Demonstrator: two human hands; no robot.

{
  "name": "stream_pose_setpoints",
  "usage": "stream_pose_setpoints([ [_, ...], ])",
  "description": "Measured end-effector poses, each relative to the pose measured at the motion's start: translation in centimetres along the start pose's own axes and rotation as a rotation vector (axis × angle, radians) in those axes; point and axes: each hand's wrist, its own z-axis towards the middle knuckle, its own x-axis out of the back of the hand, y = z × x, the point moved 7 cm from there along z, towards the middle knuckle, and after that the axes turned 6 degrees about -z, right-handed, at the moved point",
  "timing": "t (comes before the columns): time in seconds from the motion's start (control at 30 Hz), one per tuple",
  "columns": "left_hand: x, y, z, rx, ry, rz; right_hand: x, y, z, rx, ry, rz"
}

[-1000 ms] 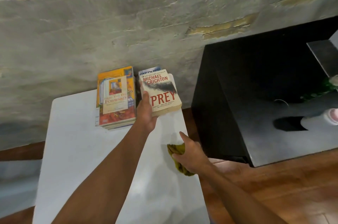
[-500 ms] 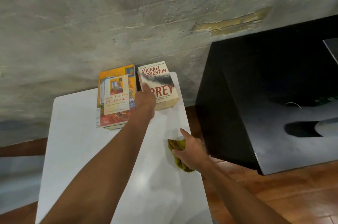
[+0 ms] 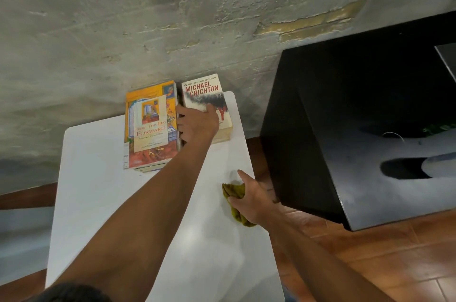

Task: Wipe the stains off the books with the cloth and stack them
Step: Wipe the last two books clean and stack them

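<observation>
A white paperback titled Prey (image 3: 204, 89) lies flat at the back right of the white table (image 3: 98, 203), against the wall. My left hand (image 3: 197, 124) lies over its lower half, fingers curled round its left edge and thumb on the cover. Whether another book lies under it is hidden. Right beside it on the left sits a stack topped by an orange book, From This Day Forward (image 3: 150, 124). My right hand (image 3: 254, 198) grips a crumpled olive-green cloth (image 3: 233, 191) on the table near its right edge.
A rough grey plaster wall (image 3: 222, 30) stands directly behind the books. A tall black cabinet (image 3: 345, 129) is close to the table's right side. Wooden floor (image 3: 394, 264) shows beyond the right edge.
The Prey book was held tilted above the table and now lies flat at the back, over a blue-edged book seen earlier. My left hand has slid onto it. The right hand and cloth stayed put.
</observation>
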Motion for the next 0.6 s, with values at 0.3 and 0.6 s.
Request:
stream_pose_setpoints([
  [0.3, -2.2, 0.6, -1.1, -0.103, -0.088, 0.269, 0.7, -1.2, 1.0, 0.033, 0.036, -0.048],
  [0.6, -2.0, 0.3, -1.0, -0.036, -0.072, 0.362, 0.4, -1.0, 0.8, 0.06, 0.034, -0.049],
])
